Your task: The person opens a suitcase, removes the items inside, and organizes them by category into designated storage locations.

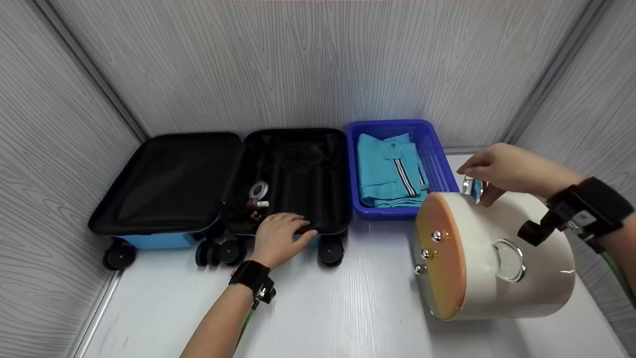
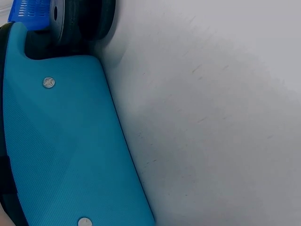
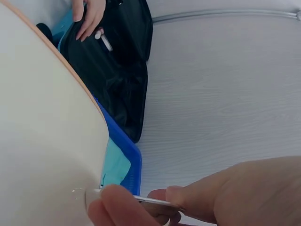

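My right hand grips a shiny metal handle at the far side of a cream rounded case. The case has an orange-yellow see-through front with silver knobs and a second metal ring on its side. In the right wrist view, curled fingers and thumb close round the handle. My left hand lies with loose fingers at the near rim of an open suitcase. Inside, close to those fingers, are a white tape-like ring and a small dark bottle with a white cap.
The other suitcase half lies open at the left, its blue shell and black wheels toward me. A blue basket with folded turquoise clothes stands between suitcase and case. Pale wood-grain walls enclose the white surface.
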The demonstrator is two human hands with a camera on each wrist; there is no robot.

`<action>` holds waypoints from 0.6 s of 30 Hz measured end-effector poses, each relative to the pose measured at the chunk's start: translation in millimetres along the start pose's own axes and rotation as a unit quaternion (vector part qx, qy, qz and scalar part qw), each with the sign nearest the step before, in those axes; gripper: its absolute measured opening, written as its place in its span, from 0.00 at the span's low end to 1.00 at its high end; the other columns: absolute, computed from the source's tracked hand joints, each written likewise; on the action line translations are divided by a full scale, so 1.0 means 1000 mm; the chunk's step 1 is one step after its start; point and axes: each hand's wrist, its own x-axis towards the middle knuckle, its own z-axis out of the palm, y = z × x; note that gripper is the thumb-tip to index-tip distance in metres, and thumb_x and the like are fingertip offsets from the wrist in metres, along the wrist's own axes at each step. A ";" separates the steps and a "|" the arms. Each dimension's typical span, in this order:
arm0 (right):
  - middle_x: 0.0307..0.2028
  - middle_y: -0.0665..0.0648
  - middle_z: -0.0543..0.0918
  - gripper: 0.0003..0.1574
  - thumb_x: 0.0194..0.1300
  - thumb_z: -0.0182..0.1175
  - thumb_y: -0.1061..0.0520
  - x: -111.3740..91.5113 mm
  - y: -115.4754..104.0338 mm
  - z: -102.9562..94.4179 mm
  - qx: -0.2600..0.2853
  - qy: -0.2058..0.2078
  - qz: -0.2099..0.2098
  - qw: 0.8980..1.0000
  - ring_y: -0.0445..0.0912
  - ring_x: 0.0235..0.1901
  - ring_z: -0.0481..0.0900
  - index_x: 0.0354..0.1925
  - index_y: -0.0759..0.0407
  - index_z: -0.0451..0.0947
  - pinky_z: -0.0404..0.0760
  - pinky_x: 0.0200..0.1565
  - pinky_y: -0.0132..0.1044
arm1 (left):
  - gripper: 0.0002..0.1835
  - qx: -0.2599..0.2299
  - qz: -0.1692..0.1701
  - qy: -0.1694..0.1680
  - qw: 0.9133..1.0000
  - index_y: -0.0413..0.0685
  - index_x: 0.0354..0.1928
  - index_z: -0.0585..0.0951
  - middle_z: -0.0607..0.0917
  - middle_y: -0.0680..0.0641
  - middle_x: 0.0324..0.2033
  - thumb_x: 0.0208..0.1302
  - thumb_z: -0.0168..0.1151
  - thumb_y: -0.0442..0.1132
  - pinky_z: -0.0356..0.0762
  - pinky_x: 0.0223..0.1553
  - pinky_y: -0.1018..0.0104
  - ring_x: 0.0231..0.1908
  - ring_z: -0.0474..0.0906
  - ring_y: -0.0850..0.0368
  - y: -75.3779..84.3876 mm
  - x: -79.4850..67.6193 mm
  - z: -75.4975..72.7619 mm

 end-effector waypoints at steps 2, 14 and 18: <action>0.39 0.61 0.89 0.27 0.83 0.50 0.53 0.001 -0.003 0.002 0.013 -0.002 0.002 1.000 0.50 0.30 0.90 0.66 0.73 0.74 0.81 0.56 0.58 | 0.34 0.002 0.001 0.002 1.000 0.61 0.60 0.86 0.84 0.53 0.61 0.74 0.45 0.73 0.66 0.70 0.51 0.64 0.76 0.51 0.000 0.001 0.000; 0.40 0.64 0.89 0.26 0.82 0.51 0.54 0.005 -0.013 0.010 0.038 0.004 -0.004 0.999 0.50 0.30 0.90 0.64 0.75 0.75 0.86 0.50 0.51 | 0.35 0.001 0.001 -0.003 1.000 0.61 0.61 0.85 0.83 0.53 0.61 0.74 0.44 0.74 0.65 0.70 0.52 0.65 0.75 0.51 0.002 0.003 0.002; 0.48 0.67 0.87 0.31 0.82 0.51 0.48 0.002 -0.007 0.011 0.061 0.007 -0.003 0.998 0.51 0.32 0.91 0.68 0.72 0.72 0.85 0.51 0.50 | 0.35 0.002 0.003 -0.001 1.000 0.61 0.61 0.86 0.84 0.53 0.61 0.73 0.44 0.74 0.66 0.70 0.51 0.64 0.76 0.51 0.001 0.004 0.003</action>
